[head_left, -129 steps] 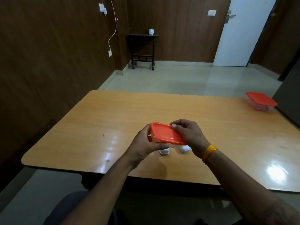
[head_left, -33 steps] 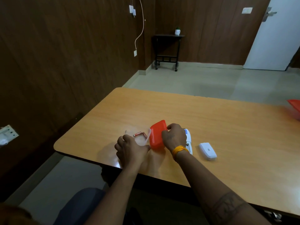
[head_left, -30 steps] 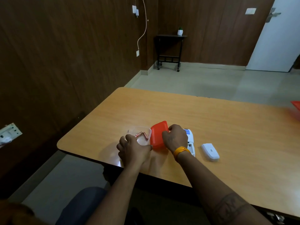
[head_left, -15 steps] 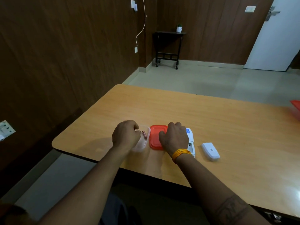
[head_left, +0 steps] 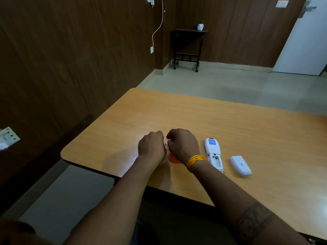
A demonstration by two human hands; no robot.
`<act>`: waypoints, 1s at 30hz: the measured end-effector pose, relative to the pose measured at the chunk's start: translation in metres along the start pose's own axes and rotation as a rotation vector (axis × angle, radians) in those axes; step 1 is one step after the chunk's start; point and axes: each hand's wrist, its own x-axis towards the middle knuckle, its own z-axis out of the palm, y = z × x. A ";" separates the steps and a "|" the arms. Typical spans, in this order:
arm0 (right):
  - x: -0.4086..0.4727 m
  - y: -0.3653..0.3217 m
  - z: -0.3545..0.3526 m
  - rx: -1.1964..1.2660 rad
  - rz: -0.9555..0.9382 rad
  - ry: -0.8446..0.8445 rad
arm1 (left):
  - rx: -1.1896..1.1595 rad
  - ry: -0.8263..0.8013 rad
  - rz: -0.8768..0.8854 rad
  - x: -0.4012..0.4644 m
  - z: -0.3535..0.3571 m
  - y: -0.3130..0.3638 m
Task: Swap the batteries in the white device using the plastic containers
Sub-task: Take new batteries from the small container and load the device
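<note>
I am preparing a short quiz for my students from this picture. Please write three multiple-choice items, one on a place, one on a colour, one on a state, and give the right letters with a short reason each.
1. Where does the battery cover lie?
A. right of the device
B. left of both hands
C. on the floor

2. What colour is the lid under the right hand?
A. blue
B. orange-red
C. green

3. In what state is the device's back?
A. closed by its cover
B. open, cover off
C. hidden under a hand

Answers:
1 A, the cover rests on the table just right of the device.
2 B, an orange-red edge shows below the right wrist.
3 B, the compartment is exposed and the cover lies apart.
</note>
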 end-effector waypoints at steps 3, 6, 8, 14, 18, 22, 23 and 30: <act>0.003 -0.004 0.003 -0.031 -0.035 0.002 | -0.043 0.047 -0.047 0.004 -0.006 -0.006; 0.007 -0.010 0.008 -0.104 -0.058 -0.037 | -0.182 0.153 -0.051 0.004 -0.016 -0.012; 0.008 -0.015 0.009 -0.191 -0.095 -0.085 | -0.305 0.166 -0.041 0.001 -0.022 -0.017; 0.010 -0.029 0.007 -0.456 -0.131 -0.160 | -0.491 0.160 -0.040 -0.005 -0.029 -0.035; 0.015 -0.038 0.012 -0.434 -0.095 -0.177 | -0.500 0.136 -0.008 -0.004 -0.028 -0.037; 0.018 -0.040 0.015 -0.471 -0.078 -0.168 | -0.550 0.140 -0.019 -0.002 -0.029 -0.036; 0.019 -0.039 0.015 -0.459 -0.076 -0.169 | -0.560 0.139 -0.025 -0.002 -0.030 -0.035; 0.024 -0.030 0.025 -0.155 -0.041 -0.129 | -0.586 0.114 -0.062 -0.006 -0.037 -0.035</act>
